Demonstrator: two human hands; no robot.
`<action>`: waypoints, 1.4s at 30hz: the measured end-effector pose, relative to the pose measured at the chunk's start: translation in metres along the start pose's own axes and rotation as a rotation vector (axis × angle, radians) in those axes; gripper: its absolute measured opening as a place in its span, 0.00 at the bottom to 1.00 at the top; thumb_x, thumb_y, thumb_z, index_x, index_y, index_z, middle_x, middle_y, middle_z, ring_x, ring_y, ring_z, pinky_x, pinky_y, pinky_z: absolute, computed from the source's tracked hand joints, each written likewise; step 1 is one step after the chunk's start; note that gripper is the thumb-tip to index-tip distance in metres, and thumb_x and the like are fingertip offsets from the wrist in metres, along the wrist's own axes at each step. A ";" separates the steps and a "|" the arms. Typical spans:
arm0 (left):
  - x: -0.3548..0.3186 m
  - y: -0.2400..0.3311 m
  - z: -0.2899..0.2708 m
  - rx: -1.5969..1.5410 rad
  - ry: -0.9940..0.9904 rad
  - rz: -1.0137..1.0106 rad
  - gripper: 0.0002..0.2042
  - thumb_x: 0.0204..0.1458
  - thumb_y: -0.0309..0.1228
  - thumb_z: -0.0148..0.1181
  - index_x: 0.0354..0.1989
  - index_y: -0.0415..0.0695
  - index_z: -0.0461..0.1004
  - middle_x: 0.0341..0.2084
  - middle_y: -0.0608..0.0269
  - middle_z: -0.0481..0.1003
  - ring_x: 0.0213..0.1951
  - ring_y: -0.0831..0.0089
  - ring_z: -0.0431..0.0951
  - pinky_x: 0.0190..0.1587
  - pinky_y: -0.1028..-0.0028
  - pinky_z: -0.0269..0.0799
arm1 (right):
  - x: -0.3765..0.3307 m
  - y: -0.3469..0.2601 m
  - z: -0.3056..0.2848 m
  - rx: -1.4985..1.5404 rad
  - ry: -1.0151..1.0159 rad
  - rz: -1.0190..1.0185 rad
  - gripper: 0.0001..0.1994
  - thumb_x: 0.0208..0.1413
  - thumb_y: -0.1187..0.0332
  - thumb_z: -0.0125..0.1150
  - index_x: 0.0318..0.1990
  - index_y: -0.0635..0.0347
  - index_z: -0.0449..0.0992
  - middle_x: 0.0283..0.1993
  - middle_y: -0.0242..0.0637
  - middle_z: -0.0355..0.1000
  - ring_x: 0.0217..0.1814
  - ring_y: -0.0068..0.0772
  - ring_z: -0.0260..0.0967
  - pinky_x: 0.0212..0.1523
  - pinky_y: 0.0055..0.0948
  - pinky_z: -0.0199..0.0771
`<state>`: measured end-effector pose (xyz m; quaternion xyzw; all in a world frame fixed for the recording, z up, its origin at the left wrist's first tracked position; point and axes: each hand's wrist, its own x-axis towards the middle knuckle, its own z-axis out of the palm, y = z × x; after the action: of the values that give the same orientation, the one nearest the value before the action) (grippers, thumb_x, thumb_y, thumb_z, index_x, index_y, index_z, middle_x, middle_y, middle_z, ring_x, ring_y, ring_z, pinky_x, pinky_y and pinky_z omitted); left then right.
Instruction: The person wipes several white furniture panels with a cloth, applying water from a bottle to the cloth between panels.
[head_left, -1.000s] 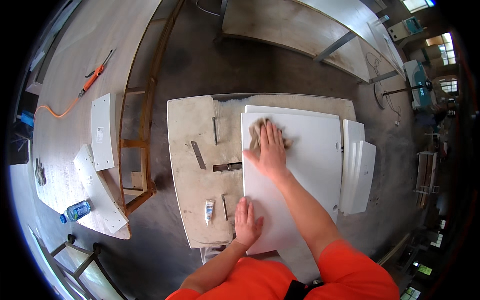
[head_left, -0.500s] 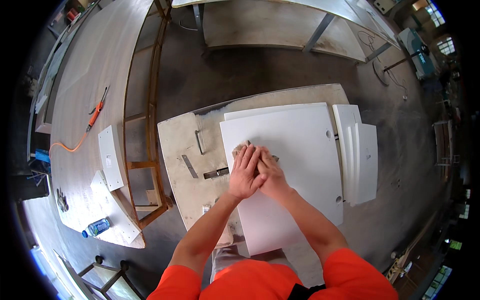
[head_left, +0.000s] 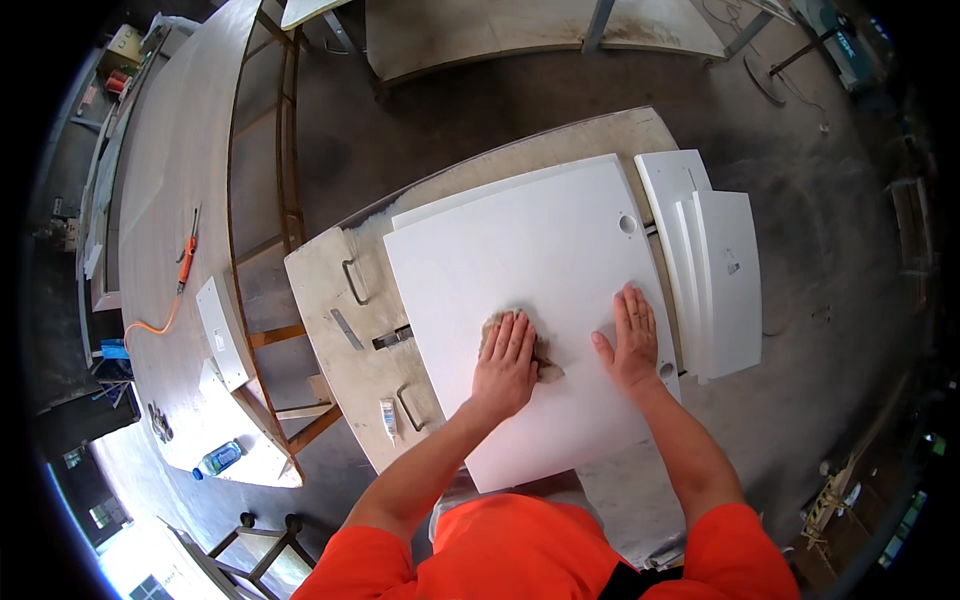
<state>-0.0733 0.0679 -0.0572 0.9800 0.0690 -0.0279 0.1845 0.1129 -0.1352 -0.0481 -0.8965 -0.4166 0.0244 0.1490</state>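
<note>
A large white panel [head_left: 560, 240] lies on the worn worktable in front of me. My left hand [head_left: 505, 365] presses a greyish-brown rag [head_left: 548, 368] onto the panel's middle, closed over it with the fingers laid along the cloth. Part of the rag sticks out to the right of the hand; the rest is hidden underneath. Flat near the panel's right edge rests my right hand [head_left: 630, 345], open and holding nothing, apart from the rag. Close by it, a round hole [head_left: 667, 370] shows in the panel.
Narrow white boards [head_left: 728, 280] overlap at the worktable's right side. On its left lie two bar handles [head_left: 354, 282], a metal strip [head_left: 347, 328] and a white tube [head_left: 389, 418]. The long left table [head_left: 170, 190] carries an orange corded tool [head_left: 187, 258] and a bottle [head_left: 222, 458].
My right hand has left the rag and moved to the panel's right edge. My left hand and the rag have slid right and nearer across the panel. The view has also shifted.
</note>
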 end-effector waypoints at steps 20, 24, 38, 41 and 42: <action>0.030 -0.102 -0.045 0.081 0.254 -0.218 0.30 0.66 0.37 0.45 0.71 0.29 0.57 0.74 0.41 0.54 0.77 0.45 0.47 0.78 0.53 0.40 | 0.011 -0.015 0.008 -0.054 0.023 -0.001 0.35 0.66 0.52 0.56 0.73 0.65 0.58 0.81 0.46 0.49 0.84 0.46 0.42 0.81 0.46 0.40; -0.021 -0.031 -0.009 0.022 0.128 -0.207 0.31 0.63 0.36 0.49 0.71 0.31 0.59 0.75 0.43 0.54 0.77 0.47 0.48 0.78 0.52 0.40 | 0.004 -0.004 0.004 -0.072 0.000 0.039 0.35 0.66 0.52 0.56 0.73 0.65 0.59 0.80 0.46 0.49 0.84 0.46 0.41 0.81 0.46 0.40; -0.107 0.043 0.018 -0.076 0.166 -0.221 0.29 0.61 0.36 0.51 0.68 0.31 0.65 0.72 0.42 0.60 0.76 0.47 0.54 0.76 0.51 0.47 | 0.001 0.001 0.003 -0.063 0.010 0.048 0.36 0.64 0.52 0.58 0.73 0.65 0.59 0.80 0.46 0.50 0.83 0.48 0.42 0.81 0.47 0.40; -0.093 0.038 0.006 -0.064 0.243 -0.215 0.28 0.59 0.34 0.54 0.66 0.29 0.66 0.69 0.39 0.64 0.74 0.44 0.57 0.74 0.48 0.52 | -0.001 0.001 0.002 -0.076 0.000 0.053 0.36 0.64 0.52 0.57 0.73 0.65 0.58 0.80 0.46 0.50 0.83 0.48 0.42 0.81 0.47 0.40; -0.062 0.007 -0.004 -0.035 0.299 -0.235 0.28 0.60 0.34 0.54 0.65 0.28 0.66 0.69 0.38 0.63 0.74 0.44 0.58 0.74 0.49 0.52 | 0.004 -0.002 0.004 -0.079 0.001 0.043 0.36 0.64 0.52 0.57 0.73 0.65 0.58 0.80 0.46 0.50 0.83 0.47 0.41 0.81 0.47 0.40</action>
<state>-0.1337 0.0553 -0.0456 0.9551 0.2100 0.0978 0.1848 0.1139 -0.1302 -0.0511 -0.9104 -0.3977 0.0108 0.1133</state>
